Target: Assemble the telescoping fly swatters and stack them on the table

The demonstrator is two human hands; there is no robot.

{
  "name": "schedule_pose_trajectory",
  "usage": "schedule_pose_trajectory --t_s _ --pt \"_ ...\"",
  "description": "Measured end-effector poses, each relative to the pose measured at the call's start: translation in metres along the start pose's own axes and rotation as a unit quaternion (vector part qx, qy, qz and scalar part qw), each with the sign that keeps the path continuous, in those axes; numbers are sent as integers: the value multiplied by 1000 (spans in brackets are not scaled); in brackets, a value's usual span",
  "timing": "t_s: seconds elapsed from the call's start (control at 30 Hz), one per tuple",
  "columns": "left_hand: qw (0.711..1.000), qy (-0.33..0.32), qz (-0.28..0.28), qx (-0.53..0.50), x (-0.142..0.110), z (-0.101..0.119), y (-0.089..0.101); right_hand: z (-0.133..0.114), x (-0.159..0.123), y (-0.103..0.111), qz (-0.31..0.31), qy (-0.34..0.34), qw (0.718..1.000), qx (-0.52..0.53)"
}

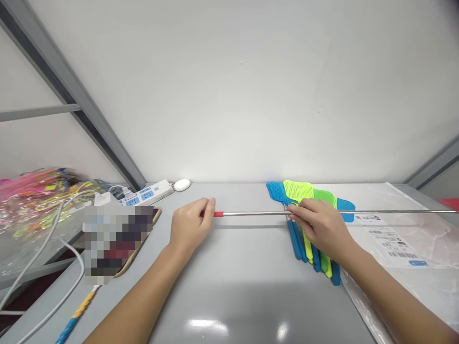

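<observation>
A long, thin metal rod [251,213] with a red section at its left end runs level across the view, a little above the grey table. My left hand [191,222] is closed around the red end, its thumb pressed against the fingers. Further along, my right hand [319,227] pinches the rod with its fingertips. Behind and under that hand lies a fanned stack of plastic fly swatters [298,189], with blue, yellow and green mesh heads and handles pointing towards me. My right hand hides part of the stack.
On the left are a phone [143,239], a white power strip [158,191] with cables, and a white oval object [182,185]. Bagged colourful strands [46,200] fill a side shelf. A clear plastic bag with a printed label [396,243] covers the right side. A white wall stands behind.
</observation>
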State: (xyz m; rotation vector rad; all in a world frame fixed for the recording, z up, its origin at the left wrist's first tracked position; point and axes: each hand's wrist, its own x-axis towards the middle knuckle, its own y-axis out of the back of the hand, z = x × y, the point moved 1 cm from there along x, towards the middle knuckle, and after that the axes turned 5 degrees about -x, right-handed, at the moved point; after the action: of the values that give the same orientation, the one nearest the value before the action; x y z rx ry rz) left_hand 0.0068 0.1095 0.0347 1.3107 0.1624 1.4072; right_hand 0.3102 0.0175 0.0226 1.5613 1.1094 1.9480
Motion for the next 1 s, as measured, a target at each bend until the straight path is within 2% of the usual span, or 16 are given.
schedule_pose_trajectory --t_s 0.2,0.33,0.53,0.73,1.0 --pt "988 -128 -30 -75 -18 38 -14 -30 1 1 -16 39 999 19" --pt "984 -160 -40 -75 -24 48 -21 -39 1 1 -24 41 999 27" --pt "985 -165 -42 -35 -17 34 -21 -41 4 0 -35 47 998 23" --pt "993 -120 -19 7 -6 15 -14 -31 3 2 -41 21 999 27" --pt "996 -17 47 77 12 -25 12 -23 5 7 -22 9 999 24"
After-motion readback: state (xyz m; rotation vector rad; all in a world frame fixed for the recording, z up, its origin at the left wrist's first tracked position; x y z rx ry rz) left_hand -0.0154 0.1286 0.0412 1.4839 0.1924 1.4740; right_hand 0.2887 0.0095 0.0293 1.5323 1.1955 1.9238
